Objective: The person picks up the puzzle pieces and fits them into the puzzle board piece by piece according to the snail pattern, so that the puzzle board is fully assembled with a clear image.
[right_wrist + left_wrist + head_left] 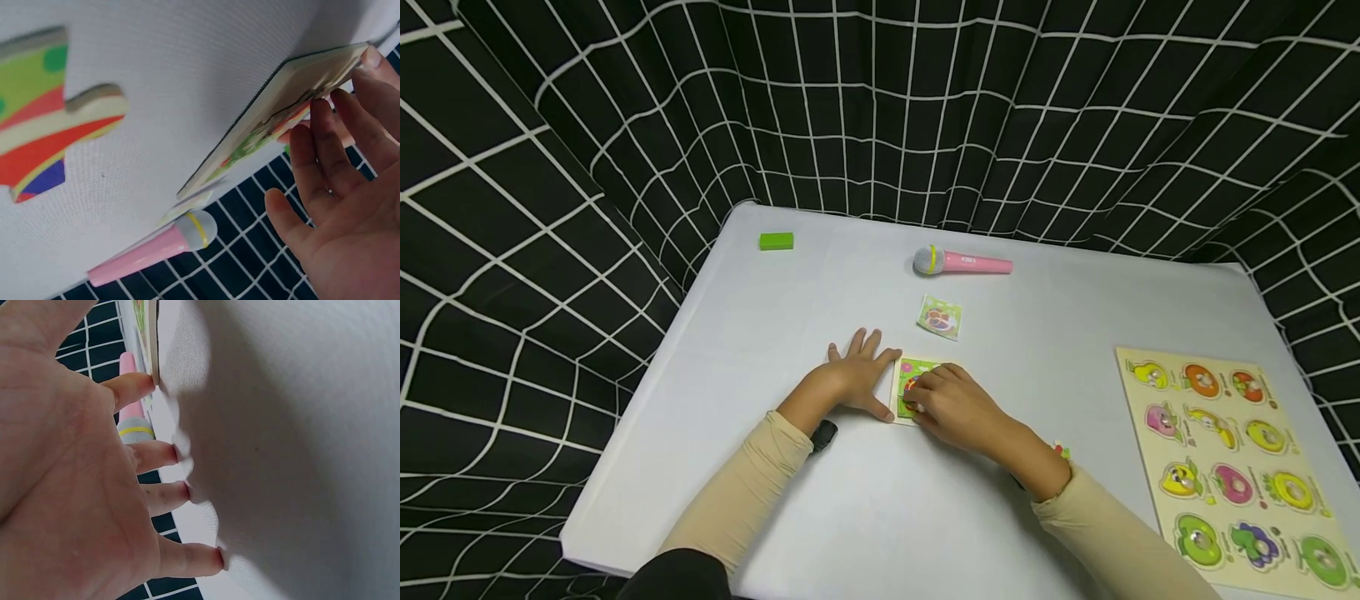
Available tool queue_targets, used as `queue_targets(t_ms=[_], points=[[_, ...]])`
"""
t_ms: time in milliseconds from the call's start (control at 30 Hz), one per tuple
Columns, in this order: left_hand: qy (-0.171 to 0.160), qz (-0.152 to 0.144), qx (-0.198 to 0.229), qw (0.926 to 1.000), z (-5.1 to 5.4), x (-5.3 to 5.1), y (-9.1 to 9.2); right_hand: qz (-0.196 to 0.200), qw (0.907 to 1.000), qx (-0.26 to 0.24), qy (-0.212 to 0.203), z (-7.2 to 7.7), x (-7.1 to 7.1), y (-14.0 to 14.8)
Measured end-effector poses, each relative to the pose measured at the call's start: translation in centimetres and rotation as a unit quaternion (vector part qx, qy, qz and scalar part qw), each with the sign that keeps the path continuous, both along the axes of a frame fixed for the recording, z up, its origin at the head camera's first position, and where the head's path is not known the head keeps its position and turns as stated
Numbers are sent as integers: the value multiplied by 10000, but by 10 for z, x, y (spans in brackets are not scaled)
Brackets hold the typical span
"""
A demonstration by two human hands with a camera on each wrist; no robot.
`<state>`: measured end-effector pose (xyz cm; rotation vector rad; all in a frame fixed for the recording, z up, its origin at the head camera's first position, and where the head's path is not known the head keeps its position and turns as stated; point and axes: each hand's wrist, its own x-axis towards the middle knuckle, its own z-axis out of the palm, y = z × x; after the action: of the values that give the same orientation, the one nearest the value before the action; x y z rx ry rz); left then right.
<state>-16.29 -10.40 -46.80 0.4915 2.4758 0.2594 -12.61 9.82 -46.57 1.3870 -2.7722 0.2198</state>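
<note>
A small picture puzzle board with a pale border lies flat on the white table. My left hand rests beside it with spread fingers, the thumb and index finger at its left edge. Over the board's right part is my right hand, its fingertips touching the picture; in the right wrist view these fingers are only slightly bent. They cover part of the picture, and I see no piece held clear of the board. A loose, colourful jigsaw piece lies near the right wrist, mostly hidden in the head view.
A picture card lies beyond the board, with a pink toy microphone behind it. A green block is at the far left. At the right lies a fruit puzzle board. Black gridded curtains surround the table.
</note>
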Motion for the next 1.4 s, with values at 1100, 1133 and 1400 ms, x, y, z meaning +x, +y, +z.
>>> queue_targets(t_ms=[1100, 1133, 1400], points=[[55, -20, 24, 10000, -3, 2, 1, -420, 9962, -106, -755, 12, 10, 29], [47, -18, 31, 10000, -3, 3, 2, -488, 9960, -89, -740, 12, 11, 35], [28, 34, 119, 9999, 0, 1, 0, -1061, 9898, 108, -942, 17, 22, 81]])
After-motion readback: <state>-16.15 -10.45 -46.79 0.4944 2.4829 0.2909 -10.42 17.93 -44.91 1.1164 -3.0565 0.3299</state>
